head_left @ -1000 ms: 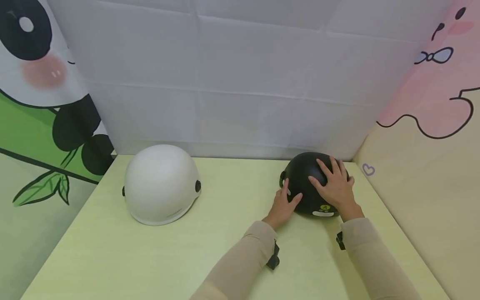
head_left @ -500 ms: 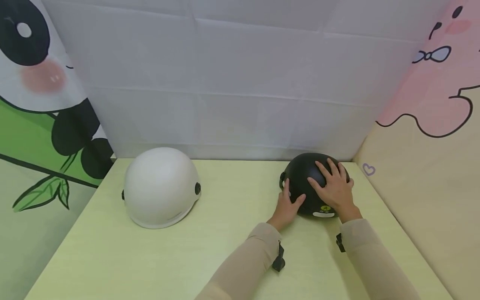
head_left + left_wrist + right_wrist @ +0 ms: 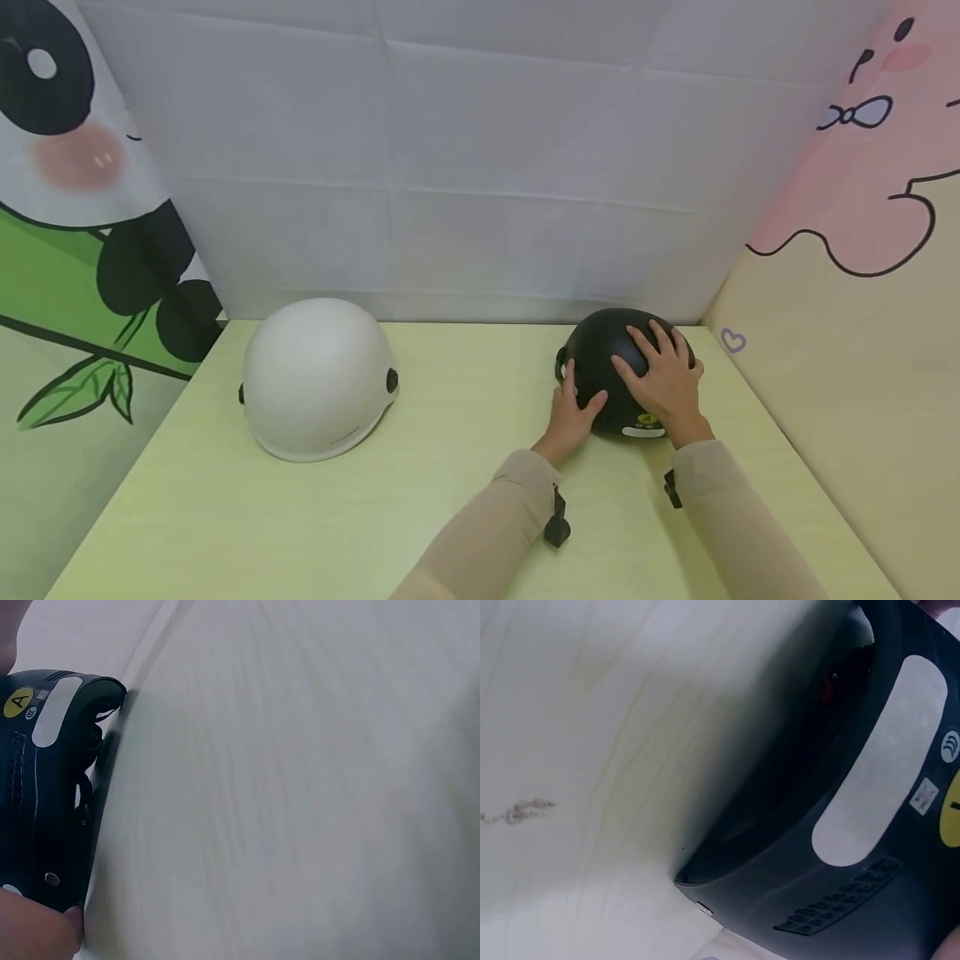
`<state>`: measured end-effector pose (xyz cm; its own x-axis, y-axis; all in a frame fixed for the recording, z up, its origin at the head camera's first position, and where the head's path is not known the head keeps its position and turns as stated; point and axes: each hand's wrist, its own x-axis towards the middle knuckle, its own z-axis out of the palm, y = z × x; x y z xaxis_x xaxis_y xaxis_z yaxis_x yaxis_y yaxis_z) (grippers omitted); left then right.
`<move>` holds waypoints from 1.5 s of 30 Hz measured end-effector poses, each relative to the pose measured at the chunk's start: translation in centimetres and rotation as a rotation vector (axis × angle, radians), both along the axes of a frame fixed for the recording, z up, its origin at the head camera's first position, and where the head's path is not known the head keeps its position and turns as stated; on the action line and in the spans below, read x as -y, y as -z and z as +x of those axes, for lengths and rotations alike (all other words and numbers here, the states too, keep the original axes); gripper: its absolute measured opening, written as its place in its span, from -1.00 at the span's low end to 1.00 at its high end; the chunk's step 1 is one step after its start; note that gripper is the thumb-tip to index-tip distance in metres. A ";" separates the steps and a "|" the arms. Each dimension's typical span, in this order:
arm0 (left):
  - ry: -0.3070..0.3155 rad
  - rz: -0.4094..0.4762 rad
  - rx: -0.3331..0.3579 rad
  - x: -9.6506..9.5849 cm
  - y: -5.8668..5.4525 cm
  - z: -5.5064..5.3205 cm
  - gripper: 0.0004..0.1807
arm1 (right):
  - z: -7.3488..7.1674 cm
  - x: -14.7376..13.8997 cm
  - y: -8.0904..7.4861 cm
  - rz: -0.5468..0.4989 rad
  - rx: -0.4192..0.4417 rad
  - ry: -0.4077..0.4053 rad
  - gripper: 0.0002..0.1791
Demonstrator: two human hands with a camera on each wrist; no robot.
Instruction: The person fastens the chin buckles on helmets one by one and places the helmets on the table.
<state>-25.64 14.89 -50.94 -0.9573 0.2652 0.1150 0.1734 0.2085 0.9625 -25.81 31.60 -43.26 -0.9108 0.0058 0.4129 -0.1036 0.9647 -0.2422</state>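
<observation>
A black helmet (image 3: 600,367) stands dome up on the pale table at the right. My left hand (image 3: 567,421) rests against its left side, fingers and thumb spread. Spread over the crown's right part is my right hand (image 3: 667,383), its fingertips on the shell. A yellow round sticker (image 3: 19,703) and a white oblong patch (image 3: 885,761) mark the helmet's near side. Under the rim, part of the dark inside shows in the right wrist view. The left wrist view shows a fingertip (image 3: 71,926) at the rim.
To the left stands a white helmet (image 3: 318,379), dome up, with black round side fittings. A white sheet (image 3: 480,167) hangs behind the table (image 3: 300,525). Painted panels flank both sides. A brown mark (image 3: 525,811) shows on the tabletop in the right wrist view.
The left hand has shifted slightly to the right against the black helmet. The right hand keeps its place on the shell. The head view has tilted a little.
</observation>
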 end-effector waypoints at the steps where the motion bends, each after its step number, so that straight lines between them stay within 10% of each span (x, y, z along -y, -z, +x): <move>1: 0.003 0.012 0.023 0.0 0.0 0.0 -0.11 | 0.0 0.0 0.0 -0.002 -0.003 0.000 -0.26; 32: -0.074 0.215 -0.097 0.2 -2.3 -0.1 -0.10 | 0.9 1.0 -1.3 -0.241 -0.099 -0.007 -0.33; 45: -0.132 0.024 -0.198 1.6 -4.8 -0.3 -0.09 | 1.2 2.0 -1.5 -0.389 -0.164 -0.010 -0.36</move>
<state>-25.98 13.28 -46.17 -0.9414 0.1346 0.3091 0.3326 0.2196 0.9171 -24.64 29.62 -41.78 -0.8340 0.1815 0.5211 -0.1797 0.8035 -0.5675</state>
